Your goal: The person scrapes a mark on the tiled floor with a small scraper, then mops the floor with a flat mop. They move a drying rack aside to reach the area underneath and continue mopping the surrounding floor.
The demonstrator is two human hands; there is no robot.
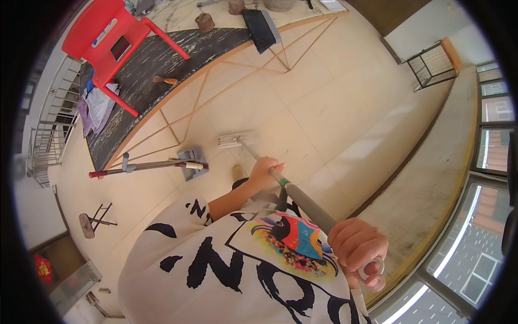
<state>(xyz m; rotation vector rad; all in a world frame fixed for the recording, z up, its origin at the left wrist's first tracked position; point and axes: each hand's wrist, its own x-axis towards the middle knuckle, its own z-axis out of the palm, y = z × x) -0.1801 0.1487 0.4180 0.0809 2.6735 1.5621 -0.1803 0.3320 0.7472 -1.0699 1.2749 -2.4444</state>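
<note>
A long grey pole with a green band slants across the front of my printed white shirt. My left hand is wrapped around its lower part. Near the pole's upper end, which carries a hanging ring, my right hand is closed on it. At the far end a flat, pale mop head lies on the tiled floor, slightly blurred. One shoe shows just beyond my left forearm.
A grey dustpan and long handles are at the left. A dark marble-patterned table holds a red plastic chair, a brush, cloths and a black-bristled broom head. A folding stool stands left; a ledge runs right.
</note>
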